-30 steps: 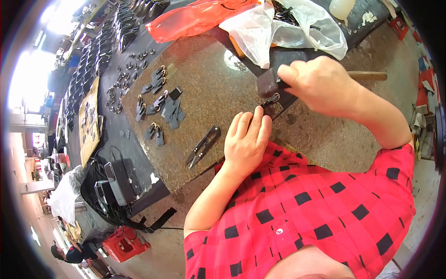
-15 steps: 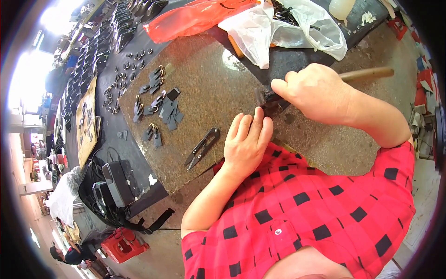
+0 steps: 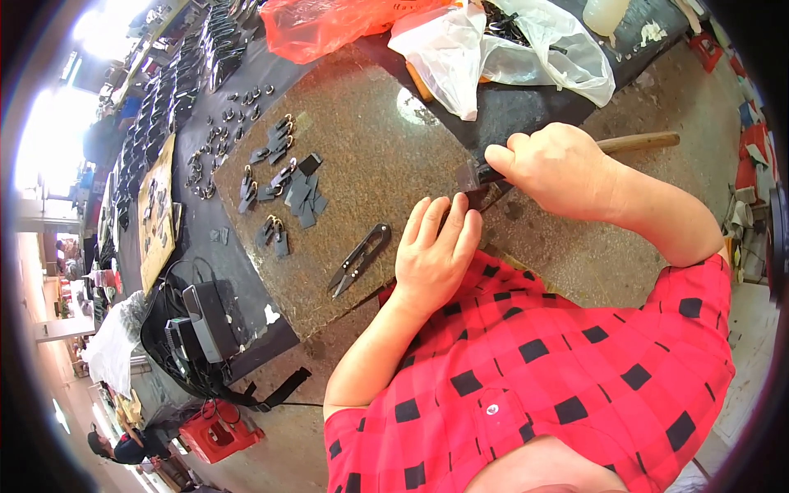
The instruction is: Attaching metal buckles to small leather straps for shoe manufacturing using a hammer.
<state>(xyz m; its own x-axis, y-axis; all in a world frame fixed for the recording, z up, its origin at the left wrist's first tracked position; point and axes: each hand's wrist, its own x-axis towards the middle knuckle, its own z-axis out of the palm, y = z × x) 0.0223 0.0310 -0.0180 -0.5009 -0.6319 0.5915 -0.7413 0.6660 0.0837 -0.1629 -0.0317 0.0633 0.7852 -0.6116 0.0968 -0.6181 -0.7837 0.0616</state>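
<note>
My right hand (image 3: 563,172) is closed round the wooden handle of a hammer (image 3: 645,142). The dark, blurred hammer head is at the slab's right edge, just beyond my left fingertips. My left hand (image 3: 436,256) lies flat with fingers stretched out at the near right edge of the brown stone slab (image 3: 370,123). Something dark shows by its fingertips, too hidden to make out. Left of that hand lies a pair of black thread snips (image 3: 360,261). Farther left are a pile of small black flat pieces (image 3: 306,197) and several black tabs with gold-coloured clasps (image 3: 278,140).
At the back lie an orange-red plastic bag (image 3: 320,33) and a white plastic bag (image 3: 444,49) beside black parts. Far left are rows of black items (image 3: 164,99) and a cardboard sheet (image 3: 156,222). A black bag (image 3: 209,320) sits near left, above a red stool (image 3: 218,431).
The hammer has shifted a little, its handle end dropping slightly and drawing inward, with my right hand moving a little down. My left hand stays nearly in place.
</note>
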